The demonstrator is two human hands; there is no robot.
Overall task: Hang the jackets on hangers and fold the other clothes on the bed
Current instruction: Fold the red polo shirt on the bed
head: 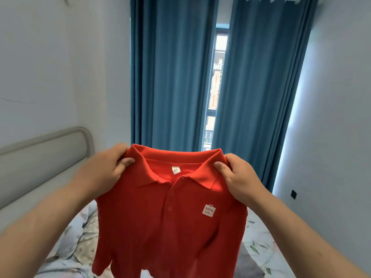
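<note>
My left hand (108, 167) and right hand (239, 177) pinch the red polo shirt (170, 217) by its shoulders above the bed (261, 237); uneven lowering could crease it.

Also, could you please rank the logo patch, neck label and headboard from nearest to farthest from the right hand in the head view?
1. Logo patch, on the red polo shirt below the right hand.
2. Neck label, mid-collar.
3. Headboard, far left.
</note>
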